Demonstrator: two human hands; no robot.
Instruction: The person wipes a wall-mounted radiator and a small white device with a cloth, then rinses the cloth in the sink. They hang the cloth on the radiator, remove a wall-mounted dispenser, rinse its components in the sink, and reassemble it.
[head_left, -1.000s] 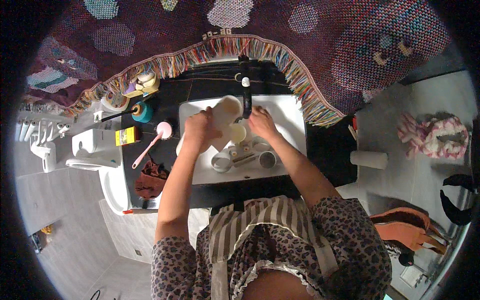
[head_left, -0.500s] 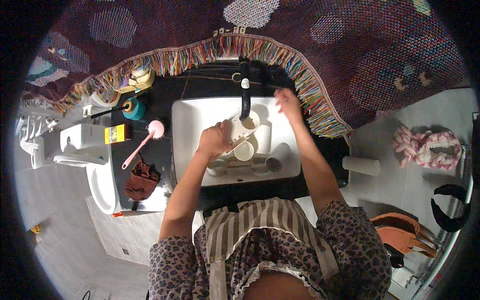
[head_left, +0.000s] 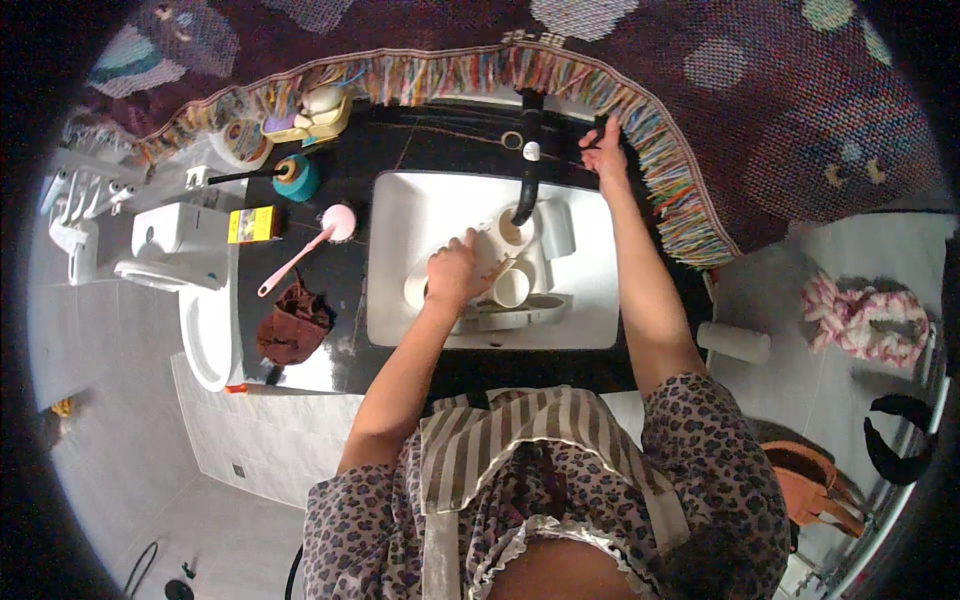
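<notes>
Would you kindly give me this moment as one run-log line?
left hand: on white holder, at sink | right hand: near cloth fringe | black faucet: over sink

Seen from above, the left hand lies over white pieces beside a round white cup in a rectangular white sink under a curved black faucet, while the right hand is outstretched near the multicoloured fringe of a dark woven cloth.
</notes>
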